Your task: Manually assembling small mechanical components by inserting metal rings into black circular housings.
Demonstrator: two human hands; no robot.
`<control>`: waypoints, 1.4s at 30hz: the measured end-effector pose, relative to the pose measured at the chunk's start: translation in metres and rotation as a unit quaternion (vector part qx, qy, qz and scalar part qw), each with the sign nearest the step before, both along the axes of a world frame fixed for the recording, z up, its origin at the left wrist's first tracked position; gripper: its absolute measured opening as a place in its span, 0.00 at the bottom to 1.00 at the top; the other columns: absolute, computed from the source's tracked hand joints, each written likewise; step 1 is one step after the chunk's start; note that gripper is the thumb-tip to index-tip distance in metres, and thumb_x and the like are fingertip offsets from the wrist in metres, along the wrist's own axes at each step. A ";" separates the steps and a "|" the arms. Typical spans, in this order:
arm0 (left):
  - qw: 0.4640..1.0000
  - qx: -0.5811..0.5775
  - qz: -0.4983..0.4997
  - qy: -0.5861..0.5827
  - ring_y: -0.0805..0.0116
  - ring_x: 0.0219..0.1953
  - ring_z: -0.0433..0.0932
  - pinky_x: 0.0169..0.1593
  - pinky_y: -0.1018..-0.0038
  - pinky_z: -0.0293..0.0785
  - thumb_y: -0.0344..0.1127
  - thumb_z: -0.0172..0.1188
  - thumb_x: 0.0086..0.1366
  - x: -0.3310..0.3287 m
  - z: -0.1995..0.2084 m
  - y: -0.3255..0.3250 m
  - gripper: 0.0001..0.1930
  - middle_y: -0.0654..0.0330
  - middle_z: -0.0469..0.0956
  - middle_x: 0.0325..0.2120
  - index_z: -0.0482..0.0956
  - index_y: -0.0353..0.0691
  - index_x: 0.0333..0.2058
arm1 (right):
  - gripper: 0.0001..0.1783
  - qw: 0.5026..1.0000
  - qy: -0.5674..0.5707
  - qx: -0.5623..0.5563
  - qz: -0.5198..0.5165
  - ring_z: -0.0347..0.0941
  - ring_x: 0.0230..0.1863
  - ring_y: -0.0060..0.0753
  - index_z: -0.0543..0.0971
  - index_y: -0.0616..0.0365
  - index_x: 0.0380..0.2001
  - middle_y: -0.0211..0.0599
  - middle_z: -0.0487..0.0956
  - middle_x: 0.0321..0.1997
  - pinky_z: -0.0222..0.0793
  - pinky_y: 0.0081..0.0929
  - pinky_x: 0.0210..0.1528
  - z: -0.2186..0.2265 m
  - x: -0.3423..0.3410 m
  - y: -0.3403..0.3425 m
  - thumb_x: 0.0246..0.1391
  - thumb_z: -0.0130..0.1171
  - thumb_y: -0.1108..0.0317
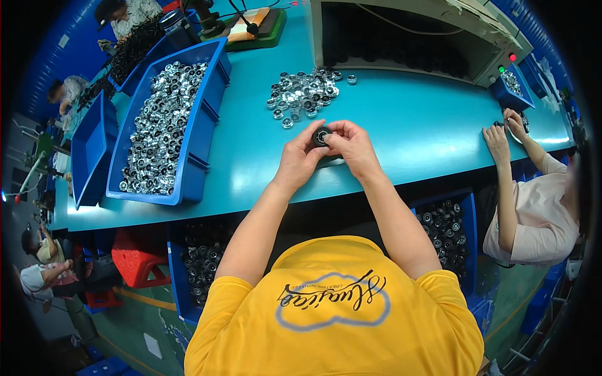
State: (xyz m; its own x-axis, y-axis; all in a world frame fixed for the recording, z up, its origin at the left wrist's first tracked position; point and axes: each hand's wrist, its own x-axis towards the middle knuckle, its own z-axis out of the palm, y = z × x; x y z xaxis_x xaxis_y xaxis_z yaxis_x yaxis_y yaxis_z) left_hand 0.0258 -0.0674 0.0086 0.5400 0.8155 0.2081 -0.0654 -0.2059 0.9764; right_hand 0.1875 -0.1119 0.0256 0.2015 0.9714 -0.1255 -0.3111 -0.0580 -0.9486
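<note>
Between my hands, close to the table's near edge, is a small round black wheel-like part (320, 136) with a metallic centre. My left hand (297, 158) grips it from the left, fingers closed along its side. My right hand (355, 149) pinches it from the right, with thumb and fingers at its face. A dark object, partly hidden, lies below my fingers at the table edge. Beyond my hands a loose pile of shiny silver ring-shaped parts (301, 94) with dark centres is spread on the teal table (389, 119).
A blue bin (216, 84) full of silver parts stands left, beside another blue bin (88, 156). Below the table edge are blue bins of black parts (199, 266) (446, 229). A large metal housing (401, 37) stands at the back. A co-worker (533, 207) works at right.
</note>
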 end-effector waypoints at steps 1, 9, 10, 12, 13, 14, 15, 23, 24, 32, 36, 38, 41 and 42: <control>0.998 0.054 0.016 0.030 0.71 0.47 0.82 0.50 0.72 0.80 0.19 0.62 0.65 0.000 -0.002 0.000 0.32 0.60 0.82 0.48 0.70 0.41 0.67 | 0.15 1.000 -0.026 0.004 -0.006 0.79 0.37 0.24 0.77 0.68 0.47 0.37 0.80 0.40 0.82 0.23 0.40 0.000 0.000 0.000 0.58 0.63 0.75; 0.946 0.260 0.079 0.177 0.62 0.46 0.85 0.49 0.68 0.81 0.17 0.60 0.62 0.004 0.006 -0.009 0.32 0.51 0.84 0.47 0.71 0.39 0.66 | 0.13 1.000 0.008 -0.021 0.013 0.79 0.38 0.23 0.78 0.66 0.46 0.36 0.81 0.40 0.82 0.23 0.40 0.005 0.010 -0.007 0.58 0.65 0.75; 0.960 0.228 0.073 0.147 0.56 0.45 0.85 0.47 0.65 0.81 0.17 0.61 0.61 0.003 0.006 -0.009 0.32 0.49 0.83 0.46 0.70 0.40 0.65 | 0.13 0.999 0.019 -0.030 0.027 0.79 0.38 0.23 0.78 0.66 0.45 0.36 0.81 0.40 0.82 0.23 0.40 0.008 0.012 -0.007 0.58 0.65 0.76; 0.981 0.165 0.060 0.086 0.45 0.43 0.83 0.44 0.58 0.81 0.18 0.62 0.59 0.004 0.007 -0.008 0.32 0.45 0.82 0.43 0.70 0.40 0.63 | 0.13 0.999 0.003 -0.023 0.023 0.79 0.37 0.23 0.78 0.66 0.45 0.36 0.81 0.40 0.82 0.23 0.40 0.009 0.009 -0.006 0.56 0.65 0.76; 0.982 0.157 0.056 0.090 0.46 0.44 0.83 0.44 0.59 0.81 0.18 0.61 0.59 0.004 0.008 -0.008 0.31 0.45 0.82 0.44 0.71 0.39 0.63 | 0.14 1.000 -0.005 -0.020 0.021 0.79 0.37 0.23 0.78 0.66 0.45 0.36 0.81 0.39 0.82 0.23 0.40 0.008 0.007 -0.005 0.56 0.65 0.76; 0.983 0.149 0.052 0.094 0.47 0.45 0.84 0.45 0.61 0.82 0.18 0.61 0.60 0.004 0.009 -0.007 0.31 0.46 0.83 0.44 0.71 0.39 0.63 | 0.14 1.000 -0.012 -0.015 0.015 0.80 0.37 0.24 0.78 0.66 0.45 0.36 0.81 0.39 0.82 0.23 0.40 0.004 0.006 -0.004 0.55 0.66 0.76; 0.984 0.141 0.049 0.097 0.47 0.46 0.84 0.46 0.62 0.82 0.19 0.61 0.60 0.003 0.009 -0.006 0.30 0.46 0.83 0.45 0.71 0.38 0.63 | 0.15 1.000 -0.018 -0.011 0.009 0.80 0.37 0.24 0.78 0.66 0.45 0.36 0.81 0.39 0.81 0.24 0.41 -0.002 0.004 -0.002 0.54 0.66 0.76; 0.983 0.151 0.055 0.090 0.63 0.42 0.84 0.42 0.68 0.80 0.21 0.64 0.62 0.005 0.003 -0.008 0.29 0.55 0.84 0.44 0.71 0.35 0.63 | 0.13 1.000 0.010 0.016 0.022 0.80 0.39 0.22 0.79 0.65 0.46 0.37 0.82 0.39 0.82 0.24 0.42 0.001 0.005 -0.008 0.60 0.65 0.71; 0.998 0.054 0.031 0.024 0.68 0.42 0.84 0.42 0.70 0.80 0.22 0.65 0.63 0.004 0.003 -0.005 0.29 0.58 0.84 0.43 0.71 0.35 0.63 | 0.13 0.999 0.033 0.009 0.039 0.80 0.39 0.22 0.79 0.65 0.47 0.36 0.82 0.40 0.82 0.23 0.42 0.000 0.010 -0.007 0.62 0.64 0.69; 0.997 -0.053 0.000 -0.048 0.75 0.42 0.79 0.47 0.79 0.79 0.25 0.69 0.63 0.000 0.007 -0.001 0.28 0.64 0.80 0.44 0.73 0.37 0.62 | 0.17 0.995 0.049 -0.015 0.091 0.81 0.40 0.22 0.81 0.63 0.51 0.33 0.83 0.44 0.82 0.21 0.43 0.001 0.018 -0.004 0.69 0.60 0.61; 0.998 0.055 0.017 -0.005 0.74 0.47 0.77 0.48 0.78 0.79 0.26 0.71 0.61 -0.003 0.008 0.004 0.27 0.63 0.74 0.48 0.76 0.36 0.60 | 0.18 0.993 0.044 -0.019 0.110 0.81 0.41 0.24 0.80 0.64 0.54 0.36 0.83 0.45 0.82 0.21 0.43 -0.001 0.018 -0.008 0.69 0.60 0.62; 0.999 0.033 0.003 -0.027 0.73 0.51 0.75 0.49 0.77 0.80 0.26 0.71 0.61 -0.003 0.008 0.004 0.26 0.62 0.71 0.48 0.76 0.36 0.59 | 0.19 0.993 0.050 -0.016 0.102 0.82 0.42 0.25 0.79 0.65 0.55 0.37 0.83 0.46 0.81 0.22 0.44 0.001 0.018 -0.009 0.68 0.61 0.64; 0.999 0.023 -0.013 -0.043 0.73 0.53 0.73 0.50 0.76 0.81 0.25 0.70 0.61 -0.004 0.009 0.007 0.27 0.62 0.69 0.49 0.76 0.36 0.59 | 0.20 0.996 0.039 -0.001 0.080 0.82 0.42 0.26 0.78 0.65 0.57 0.38 0.83 0.46 0.82 0.22 0.44 0.008 0.013 -0.012 0.65 0.63 0.67; 0.999 0.023 -0.018 -0.046 0.73 0.54 0.73 0.51 0.76 0.81 0.25 0.70 0.61 -0.004 0.009 0.007 0.27 0.62 0.69 0.49 0.76 0.36 0.59 | 0.21 0.996 0.045 -0.006 0.077 0.82 0.42 0.26 0.78 0.66 0.57 0.39 0.83 0.47 0.81 0.22 0.44 0.007 0.012 -0.013 0.64 0.63 0.68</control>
State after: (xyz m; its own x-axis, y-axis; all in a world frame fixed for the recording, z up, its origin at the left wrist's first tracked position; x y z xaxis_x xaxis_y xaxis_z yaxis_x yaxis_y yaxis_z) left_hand 0.0219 -0.0602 0.0180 0.5448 0.7850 0.2948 -0.1628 -0.2458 0.9555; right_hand 0.1997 -0.1246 0.0322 0.0374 0.9884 -0.1472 -0.3806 -0.1221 -0.9167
